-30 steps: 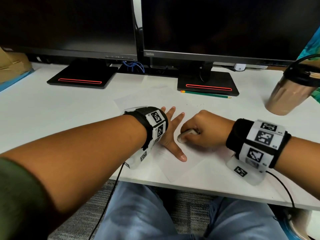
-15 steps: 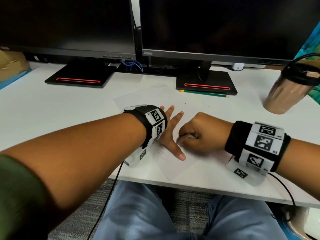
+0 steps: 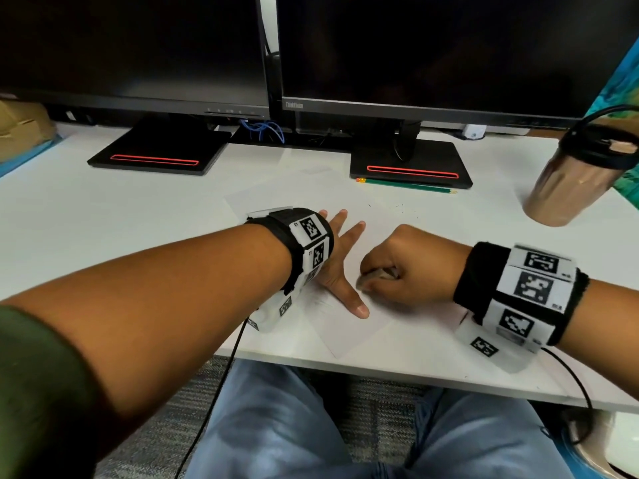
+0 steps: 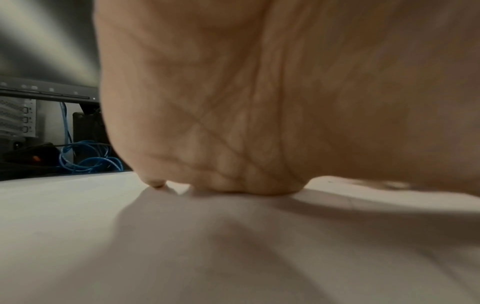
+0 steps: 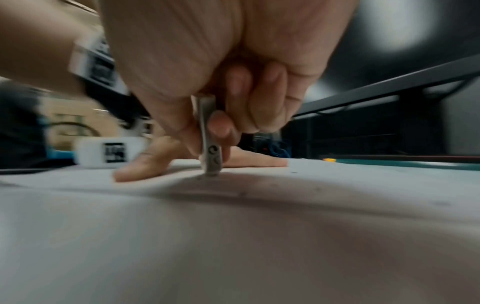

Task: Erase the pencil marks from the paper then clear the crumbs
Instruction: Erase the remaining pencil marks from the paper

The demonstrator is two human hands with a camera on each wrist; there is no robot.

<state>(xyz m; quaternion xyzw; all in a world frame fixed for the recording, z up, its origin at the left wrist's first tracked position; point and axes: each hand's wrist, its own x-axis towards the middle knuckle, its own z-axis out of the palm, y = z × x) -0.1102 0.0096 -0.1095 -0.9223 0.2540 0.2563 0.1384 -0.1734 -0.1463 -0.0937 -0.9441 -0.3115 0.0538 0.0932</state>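
Note:
A white sheet of paper [image 3: 349,333] lies on the white desk near its front edge. My left hand [image 3: 340,264] lies flat on the paper with fingers spread, pressing it down; its palm [image 4: 259,102] fills the left wrist view. My right hand [image 3: 401,267] pinches a slim grey-white eraser [image 5: 210,144] between thumb and fingers, its lower end touching the paper just right of the left thumb [image 5: 140,166]. In the head view only a bit of the eraser [image 3: 368,276] shows under the fist. Tiny dark crumbs [image 3: 401,207] dot the paper beyond the hands.
A green pencil [image 3: 408,185] lies in front of the right monitor stand [image 3: 411,164]. A bronze tumbler [image 3: 574,178] stands at the right. The left monitor stand [image 3: 155,150] and blue cables [image 3: 266,127] sit at the back. The desk edge [image 3: 380,369] runs close to the wrists.
The right hand with the eraser has shifted slightly over the paper beside the left thumb, a rubbing motion. The left hand has stayed flat in place.

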